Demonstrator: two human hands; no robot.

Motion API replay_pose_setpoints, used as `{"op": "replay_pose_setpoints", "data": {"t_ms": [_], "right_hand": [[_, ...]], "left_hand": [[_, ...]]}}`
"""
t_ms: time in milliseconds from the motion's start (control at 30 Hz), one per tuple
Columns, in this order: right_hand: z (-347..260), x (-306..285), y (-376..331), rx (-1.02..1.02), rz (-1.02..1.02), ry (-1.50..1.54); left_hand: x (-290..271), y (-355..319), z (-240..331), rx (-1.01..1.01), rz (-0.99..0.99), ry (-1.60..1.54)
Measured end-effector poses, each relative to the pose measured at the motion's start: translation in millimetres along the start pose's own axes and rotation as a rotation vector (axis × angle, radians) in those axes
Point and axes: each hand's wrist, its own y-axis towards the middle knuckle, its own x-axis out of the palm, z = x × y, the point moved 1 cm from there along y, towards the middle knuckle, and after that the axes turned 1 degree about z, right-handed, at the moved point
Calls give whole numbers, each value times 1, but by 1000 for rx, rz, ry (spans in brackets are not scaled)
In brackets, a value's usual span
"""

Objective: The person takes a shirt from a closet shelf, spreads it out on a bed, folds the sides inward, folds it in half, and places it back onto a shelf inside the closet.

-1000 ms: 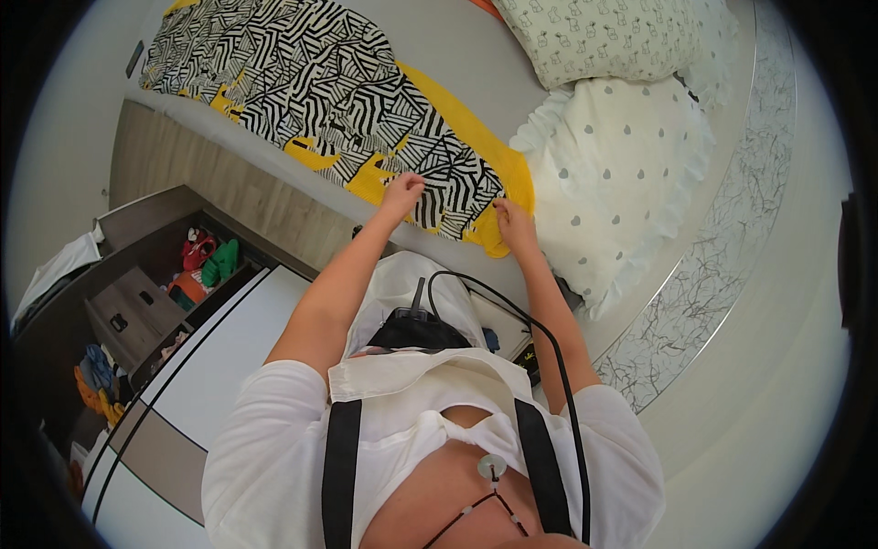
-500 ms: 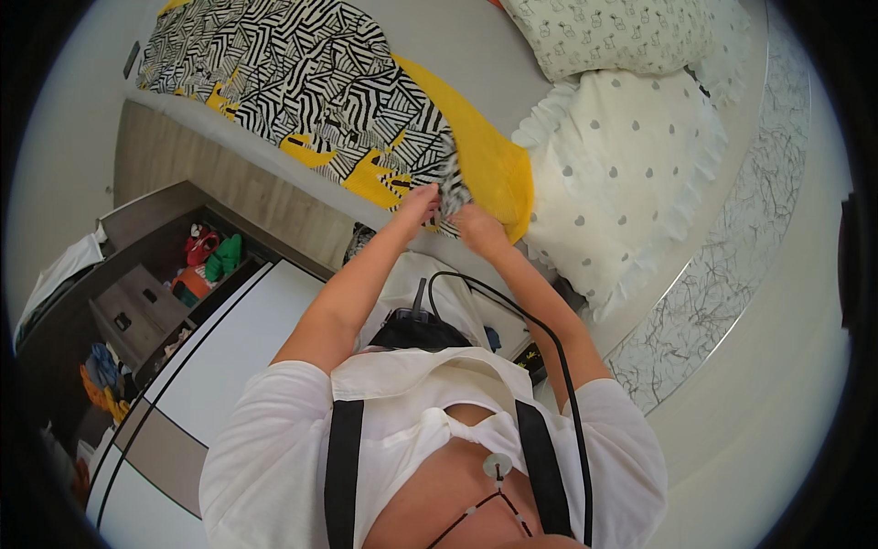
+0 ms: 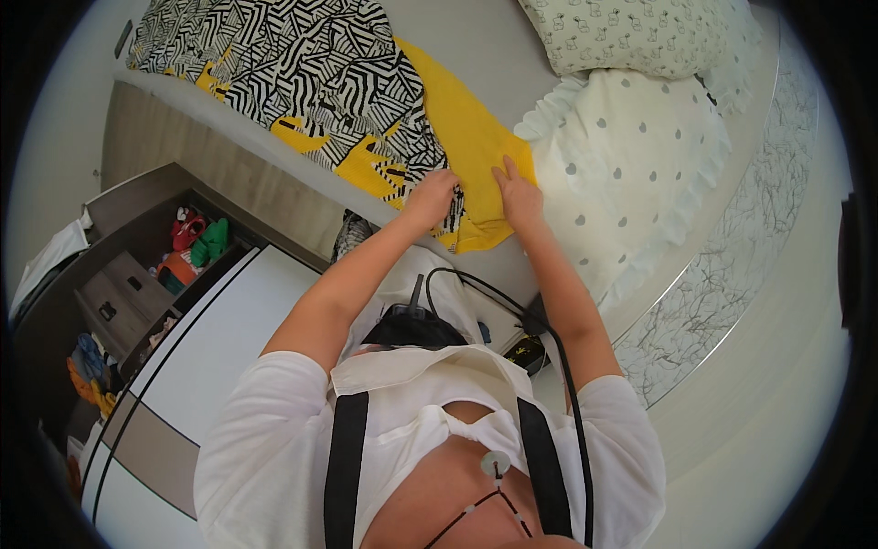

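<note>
Black-and-white patterned cloth with yellow parts (image 3: 338, 82) lies along the bed (image 3: 476, 50), running from upper left down to the hands. Left hand (image 3: 433, 199): on the near end of the cloth, where the pattern meets a broad yellow area; fingers curled in, fingertips at the pattern's edge. Cannot tell whether they pinch the fabric. Right hand (image 3: 521, 199): just beside the left, over the right end of the yellow area; fingers extended and parted, nothing seen gripped. Heart-print pillow (image 3: 631, 165) just right of this hand.

Obscured, left to right: items in the dark cabinet (image 3: 101, 265) are shaded, mostly too small to identify. Far end of cloth cut off by the upper edge. Left palm and thumb not visible; fabric beneath both hands covered. Rabbit-print pillow (image 3: 631, 35) cropped at top.
</note>
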Motion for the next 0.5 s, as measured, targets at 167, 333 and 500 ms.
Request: {"op": "replay_pose_setpoints", "data": {"t_ms": [167, 333, 500], "right_hand": [[26, -9, 5, -30, -100, -69], [59, -31, -15, -77, 7, 128], [98, -71, -56, 134, 349, 205]], "left_hand": [[7, 15, 24, 92, -443, 317], [10, 3, 0, -42, -611, 404], [-32, -22, 11, 79, -225, 70]]}}
